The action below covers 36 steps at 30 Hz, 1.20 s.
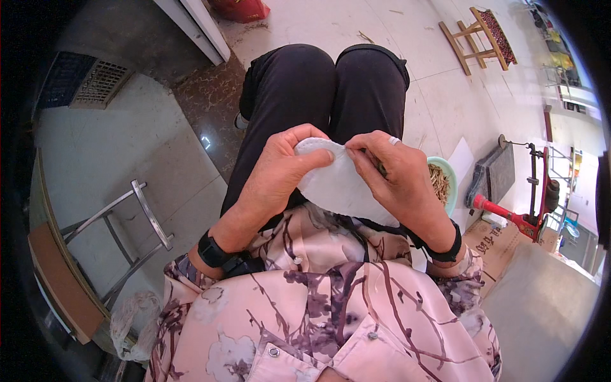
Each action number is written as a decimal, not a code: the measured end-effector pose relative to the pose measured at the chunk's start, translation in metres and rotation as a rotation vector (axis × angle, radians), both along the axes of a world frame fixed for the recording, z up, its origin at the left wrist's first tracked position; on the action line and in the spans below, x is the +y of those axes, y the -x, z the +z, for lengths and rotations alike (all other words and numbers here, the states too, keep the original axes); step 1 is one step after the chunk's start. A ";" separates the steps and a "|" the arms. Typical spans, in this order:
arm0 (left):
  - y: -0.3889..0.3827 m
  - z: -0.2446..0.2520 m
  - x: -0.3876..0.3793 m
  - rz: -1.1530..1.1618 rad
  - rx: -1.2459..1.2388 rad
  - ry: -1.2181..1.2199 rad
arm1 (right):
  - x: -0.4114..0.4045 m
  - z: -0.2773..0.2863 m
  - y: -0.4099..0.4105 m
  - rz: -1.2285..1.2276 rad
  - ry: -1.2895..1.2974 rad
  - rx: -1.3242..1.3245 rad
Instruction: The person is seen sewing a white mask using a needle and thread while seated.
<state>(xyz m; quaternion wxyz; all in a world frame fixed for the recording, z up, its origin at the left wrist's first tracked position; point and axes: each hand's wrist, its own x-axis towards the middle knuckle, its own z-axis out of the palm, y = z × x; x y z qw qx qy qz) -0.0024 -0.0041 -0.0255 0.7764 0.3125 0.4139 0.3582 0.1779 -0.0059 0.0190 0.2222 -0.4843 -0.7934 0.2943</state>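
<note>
A white fabric insole [336,184] is held above my lap, with small stitches along its rounded upper edge. My left hand [281,167] grips that end, thumb on top and fingers behind. At the edge just to the right, the thumb and index finger of my right hand [403,167] are pinched together. Whether a needle or thread sits in that pinch is too small to tell. Something small and greenish shows between the right fingers. The right hand and wrist cover part of the insole's lower right side.
Beside my right wrist stands a pale green bowl [454,179] of dried stalk pieces. A platform scale with a red column [506,215] and a cardboard box [494,243] are farther right. A wooden folding stool [496,38] is ahead; a metal frame [152,215] stands left.
</note>
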 end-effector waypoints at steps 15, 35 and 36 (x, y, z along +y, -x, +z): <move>-0.001 -0.003 0.000 0.001 -0.032 0.010 | -0.015 0.006 -0.008 -0.070 0.107 -0.018; -0.006 0.008 0.003 0.040 0.069 0.038 | 0.033 0.025 -0.043 -0.513 0.309 0.194; -0.006 0.008 0.002 0.038 0.069 0.038 | 0.038 0.028 -0.038 -0.518 0.341 0.330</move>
